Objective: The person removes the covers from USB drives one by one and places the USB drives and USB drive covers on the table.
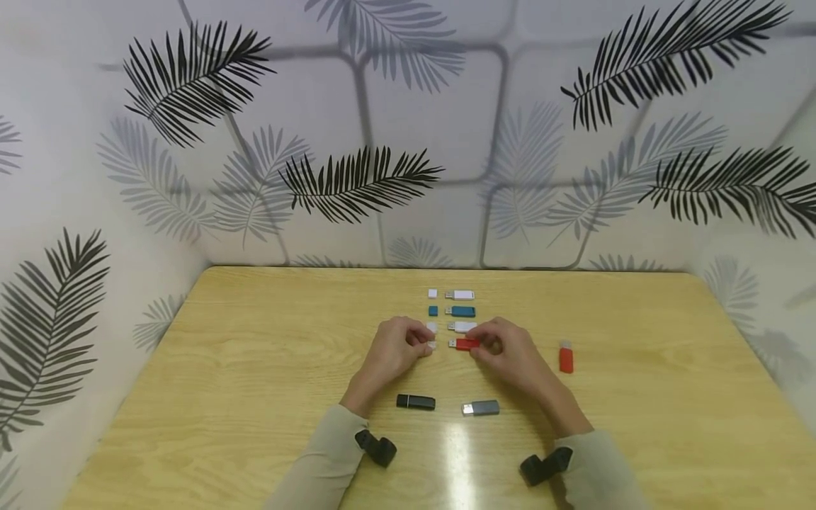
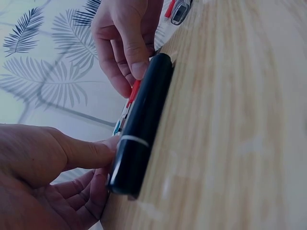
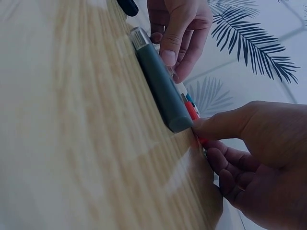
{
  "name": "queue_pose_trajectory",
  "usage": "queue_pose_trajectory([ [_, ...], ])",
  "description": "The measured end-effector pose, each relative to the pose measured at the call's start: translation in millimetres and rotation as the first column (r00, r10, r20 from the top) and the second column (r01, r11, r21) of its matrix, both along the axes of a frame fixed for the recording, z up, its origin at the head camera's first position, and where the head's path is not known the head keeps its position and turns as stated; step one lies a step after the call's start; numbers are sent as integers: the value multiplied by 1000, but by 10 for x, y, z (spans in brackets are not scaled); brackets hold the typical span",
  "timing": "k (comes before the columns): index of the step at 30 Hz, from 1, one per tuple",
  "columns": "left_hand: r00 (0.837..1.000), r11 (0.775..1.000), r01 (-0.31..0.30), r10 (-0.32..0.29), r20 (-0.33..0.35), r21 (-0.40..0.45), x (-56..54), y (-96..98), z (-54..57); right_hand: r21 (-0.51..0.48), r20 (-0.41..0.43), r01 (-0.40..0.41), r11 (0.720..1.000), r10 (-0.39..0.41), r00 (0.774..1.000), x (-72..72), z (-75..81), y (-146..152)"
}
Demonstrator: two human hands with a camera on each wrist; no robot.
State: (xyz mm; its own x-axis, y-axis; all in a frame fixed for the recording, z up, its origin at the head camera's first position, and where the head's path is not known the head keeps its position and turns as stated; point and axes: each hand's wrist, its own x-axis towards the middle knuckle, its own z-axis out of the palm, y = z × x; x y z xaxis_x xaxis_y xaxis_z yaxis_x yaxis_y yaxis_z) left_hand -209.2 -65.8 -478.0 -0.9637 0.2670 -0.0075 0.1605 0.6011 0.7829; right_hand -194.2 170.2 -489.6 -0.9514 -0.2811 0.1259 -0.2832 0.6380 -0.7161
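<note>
My left hand [image 1: 395,348] pinches a small clear cap [image 1: 432,345] between thumb and fingertips, low over the table. Across from it, my right hand [image 1: 515,355] pinches the back end of a red USB stick [image 1: 462,344], whose metal plug points left at the cap. Just beyond my fingers lie a white USB stick [image 1: 460,327] and a white cap [image 1: 431,327], partly covered by the hands. Farther up, a blue USB stick [image 1: 462,312] lies beside its blue cap [image 1: 433,311]. Behind these are another white USB stick [image 1: 462,295] and a white square cap [image 1: 433,293].
Nearer me lie a capped black USB stick [image 1: 417,402] and a grey USB stick [image 1: 482,408] with a clear cap. Right of my right hand lies another red USB stick [image 1: 566,360]. The wooden table [image 1: 255,340] meets a leaf-patterned wall [image 1: 433,234] at its far edge.
</note>
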Motion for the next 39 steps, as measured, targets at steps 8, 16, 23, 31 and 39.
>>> queue_pose_trajectory([
  [8,1000,999,19,-19,-8,31,2,-32,-11,-10,27,8,1000,-8,1000,12,3,5],
  [16,1000,996,30,-30,0,85,1,-79,-13,-31,40,38,999,-37,999,46,64,22],
  [23,999,991,43,-42,-6,126,7,-106,28,-41,13,27,999,-26,1000,83,122,59],
  [31,998,990,61,-61,-5,130,30,-106,51,-47,-52,32,998,-34,998,131,173,142],
  [39,996,986,84,-81,-24,146,68,-118,69,-28,-113,63,998,-66,991,222,216,271],
])
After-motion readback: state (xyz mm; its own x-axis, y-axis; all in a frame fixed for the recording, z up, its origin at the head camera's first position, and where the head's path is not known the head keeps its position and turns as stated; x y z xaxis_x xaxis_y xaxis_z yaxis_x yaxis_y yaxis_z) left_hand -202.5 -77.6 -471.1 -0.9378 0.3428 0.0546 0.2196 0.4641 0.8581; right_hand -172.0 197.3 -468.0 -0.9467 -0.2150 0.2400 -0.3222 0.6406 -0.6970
